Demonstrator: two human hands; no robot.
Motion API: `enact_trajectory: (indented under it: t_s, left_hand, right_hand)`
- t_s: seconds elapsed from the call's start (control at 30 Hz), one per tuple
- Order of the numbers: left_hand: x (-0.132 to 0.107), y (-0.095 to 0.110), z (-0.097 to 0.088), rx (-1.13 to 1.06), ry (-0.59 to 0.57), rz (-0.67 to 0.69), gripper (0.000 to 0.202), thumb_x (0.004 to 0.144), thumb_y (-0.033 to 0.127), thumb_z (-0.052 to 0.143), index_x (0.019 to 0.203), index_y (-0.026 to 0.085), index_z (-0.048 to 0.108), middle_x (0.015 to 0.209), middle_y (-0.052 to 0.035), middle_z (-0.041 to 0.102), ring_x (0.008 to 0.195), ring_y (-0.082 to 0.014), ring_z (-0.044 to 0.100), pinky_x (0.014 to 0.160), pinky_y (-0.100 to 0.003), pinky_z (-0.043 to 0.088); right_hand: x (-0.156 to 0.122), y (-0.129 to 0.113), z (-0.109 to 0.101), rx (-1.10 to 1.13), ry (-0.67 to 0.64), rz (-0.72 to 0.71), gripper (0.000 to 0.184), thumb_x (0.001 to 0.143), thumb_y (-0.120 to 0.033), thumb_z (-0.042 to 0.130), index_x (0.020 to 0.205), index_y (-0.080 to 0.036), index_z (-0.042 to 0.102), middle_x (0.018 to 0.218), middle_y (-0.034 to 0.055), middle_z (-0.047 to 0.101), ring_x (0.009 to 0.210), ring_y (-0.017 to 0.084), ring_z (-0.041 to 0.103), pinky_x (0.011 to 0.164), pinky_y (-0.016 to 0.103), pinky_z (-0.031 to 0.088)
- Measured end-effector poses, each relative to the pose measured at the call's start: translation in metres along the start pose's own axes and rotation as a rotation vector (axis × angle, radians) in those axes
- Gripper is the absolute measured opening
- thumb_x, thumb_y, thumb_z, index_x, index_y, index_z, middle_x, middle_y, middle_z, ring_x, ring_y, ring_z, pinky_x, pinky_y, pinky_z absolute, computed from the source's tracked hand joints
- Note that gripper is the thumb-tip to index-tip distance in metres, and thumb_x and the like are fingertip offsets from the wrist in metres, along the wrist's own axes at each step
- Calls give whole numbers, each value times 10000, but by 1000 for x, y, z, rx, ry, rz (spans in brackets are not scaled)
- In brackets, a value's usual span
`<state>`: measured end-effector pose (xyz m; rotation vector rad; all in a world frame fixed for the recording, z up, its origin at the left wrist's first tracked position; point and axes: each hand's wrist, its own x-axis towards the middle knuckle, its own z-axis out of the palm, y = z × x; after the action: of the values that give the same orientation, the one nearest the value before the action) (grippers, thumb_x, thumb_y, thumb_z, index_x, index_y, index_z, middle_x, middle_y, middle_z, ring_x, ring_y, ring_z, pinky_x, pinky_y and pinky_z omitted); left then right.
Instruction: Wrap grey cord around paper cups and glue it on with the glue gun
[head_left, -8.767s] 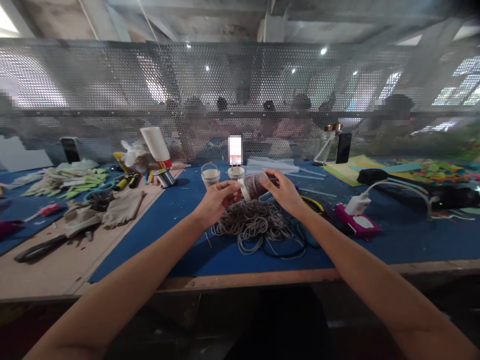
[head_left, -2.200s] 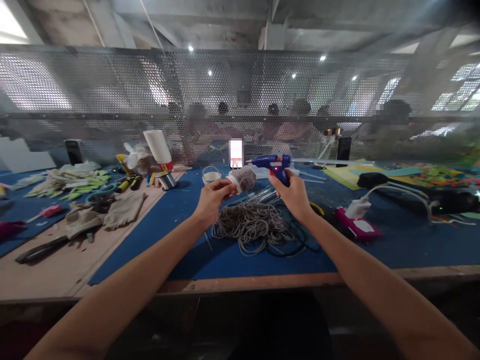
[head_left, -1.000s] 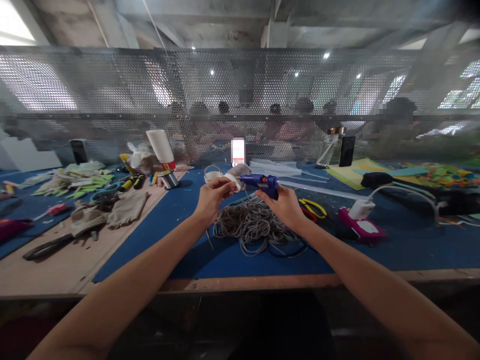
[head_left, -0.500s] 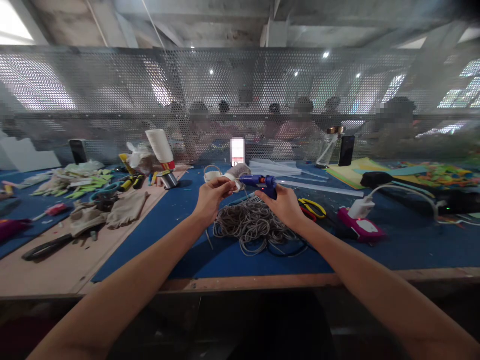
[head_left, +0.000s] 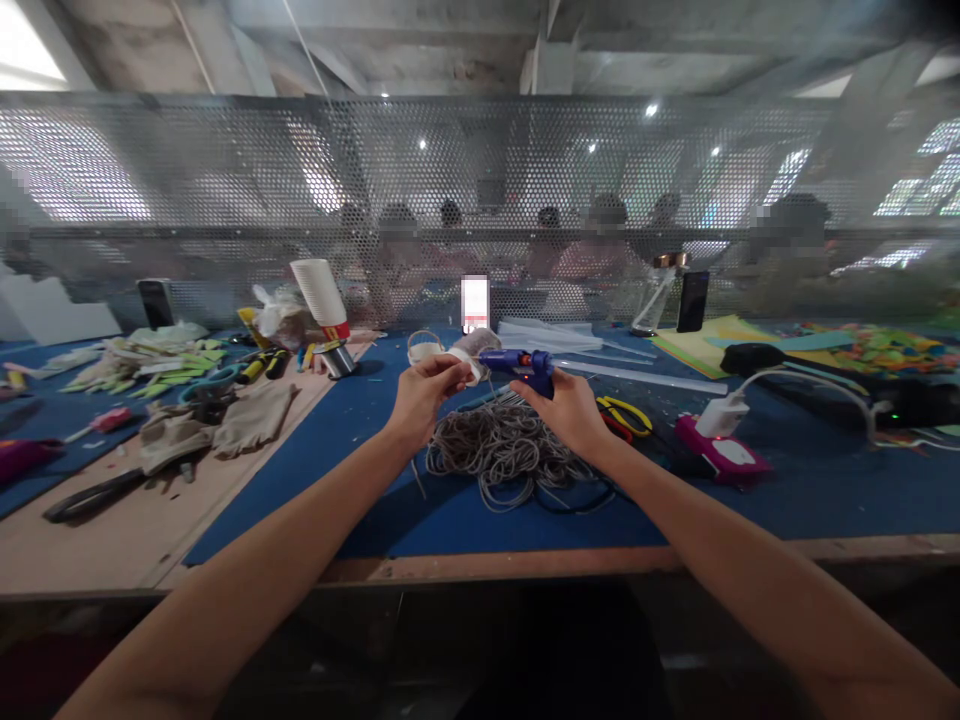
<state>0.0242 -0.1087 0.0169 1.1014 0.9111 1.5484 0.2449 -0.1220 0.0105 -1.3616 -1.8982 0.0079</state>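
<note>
My left hand (head_left: pixel 424 393) is closed around a small white cup partly wrapped in grey cord (head_left: pixel 474 351), held above the blue mat. My right hand (head_left: pixel 571 408) grips a blue hot-glue gun (head_left: pixel 525 366), its nozzle pointing left and touching the cup. Below both hands lies a loose heap of grey cord (head_left: pixel 506 453). A second small white cup with a cord handle (head_left: pixel 424 347) stands just behind my left hand.
A blue mat (head_left: pixel 787 480) covers the bench; its wooden front edge (head_left: pixel 525 562) runs close to me. Yellow-handled scissors (head_left: pixel 626 415) and a pink power strip (head_left: pixel 720 455) lie right. Gloves (head_left: pixel 225 420), pliers (head_left: pixel 90 495) and a stack of paper cups (head_left: pixel 319 295) sit left. A perforated metal screen (head_left: pixel 480 200) stands behind, with people beyond.
My right hand picked up the glue gun and brought its nozzle to the cup. Over the last half second both hands have barely moved.
</note>
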Motion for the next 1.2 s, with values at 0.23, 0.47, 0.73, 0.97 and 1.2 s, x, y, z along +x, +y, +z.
enact_trajectory:
  t_s: [0.23,0.47,0.73,0.97,1.2]
  left_hand:
    - [-1,0,0,4,-6,4,301,595,286,944,753,127,744,752,-66,731,741,-152,676,736,-281,534]
    - [1,0,0,17,2,2,307,592,303,949,747,138,742,750,-64,732,755,-166,687,735,-287,536]
    - [0,1,0,14,6,2,282,603,286,936,747,136,745,748,-66,727,743,-164,682,725,-294,541]
    - [3,1,-1,-3,17,0,319,575,295,952,759,136,745,752,-56,731,764,-162,698,717,-268,541]
    - [6,1,-3,-8,25,-1,357,562,328,965,765,140,740,767,-62,734,769,-172,703,708,-277,542]
  right_hand:
    - [-1,0,0,-11,-1,-4,390,951,-573,644,1000,-215,792,794,98,788,772,315,755,684,351,507]
    - [-1,3,2,-8,-2,-5,435,960,-611,611,978,-215,788,775,102,778,763,317,750,679,356,504]
    - [-1,5,4,-1,17,-23,412,960,-594,616,980,-219,787,774,98,779,754,310,747,680,359,504]
    - [0,4,3,-25,15,-26,431,956,-612,616,980,-220,795,759,94,775,737,308,745,671,363,507]
    - [0,3,2,-43,1,-36,450,972,-617,592,1015,-217,792,777,99,783,760,319,754,675,365,509]
